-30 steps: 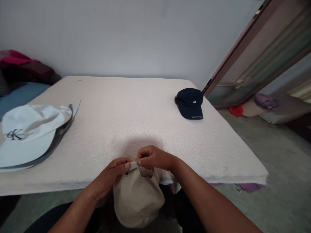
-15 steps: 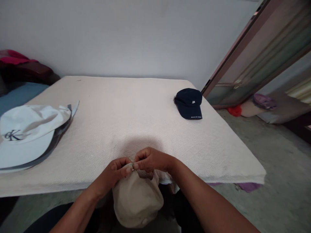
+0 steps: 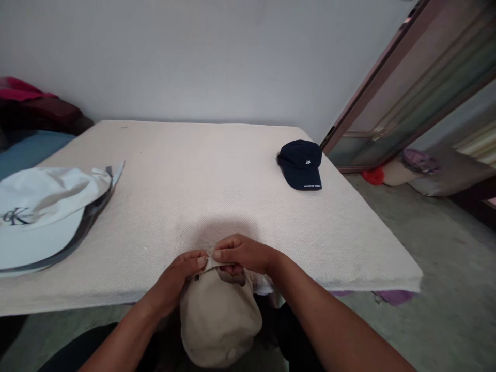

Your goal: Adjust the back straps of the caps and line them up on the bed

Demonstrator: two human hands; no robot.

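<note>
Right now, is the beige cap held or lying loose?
The beige cap is held: the left hand and right hand pinch its strap.

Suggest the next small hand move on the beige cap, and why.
Probably hold the left hand steady and ease the right hand slightly outward along the strap: both hands pinch it at the edge of the beige cap, fingertips close together, so little of it shows between them.

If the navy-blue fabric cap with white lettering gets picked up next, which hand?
Right hand, probably: it's nearer the navy-blue cap, which lies rightward on the pale textured cloth; the left hand is farther. Both pinch the rounded beige fabric cap near its back opening, so the right would need freeing first.
</note>
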